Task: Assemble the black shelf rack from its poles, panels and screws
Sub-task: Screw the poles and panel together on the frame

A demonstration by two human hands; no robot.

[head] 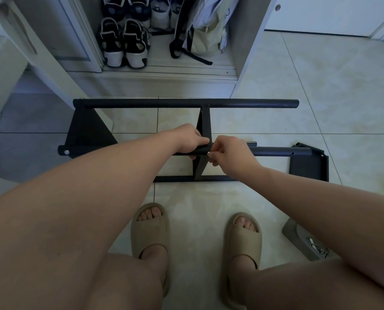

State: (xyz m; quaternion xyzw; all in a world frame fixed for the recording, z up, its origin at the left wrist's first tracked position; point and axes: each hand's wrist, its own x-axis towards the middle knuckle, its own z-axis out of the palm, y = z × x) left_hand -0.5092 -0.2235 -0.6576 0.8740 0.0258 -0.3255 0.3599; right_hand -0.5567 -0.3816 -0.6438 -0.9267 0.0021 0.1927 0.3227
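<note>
Rack (205, 108): partly built, lying on its side on the tiled floor (320, 97) in front of an open cabinet (249, 41).

Far pole (142, 104): runs left to right and is joined to the left panel (86, 128) and the middle panel (205, 124).

Near pole (276, 151): parallel to the far one. An end screw (66, 152) shows at its left end, and its right end is bare.

Low pole (175, 179): nearest the feet, meeting the bottom of the middle panel.

Loose panel (309, 167): flat on the floor, just beside the right end of the near pole.

Left hand (190, 138): fingers (203, 140) are curled round the near pole at its crossing with the middle panel.

Right hand (229, 153): fingers (213, 155) are bent and pinch a small bright screw (208, 153) against the near pole at the same joint. The two hands are almost touching.

Tray (298, 237): grey, on the floor at lower right, holding small hardware and partly hidden by the right forearm.

Cabinet contents: shoes (124, 41) and a bag (204, 34).

Slippers (149, 233): on both feet, near the low pole.
</note>
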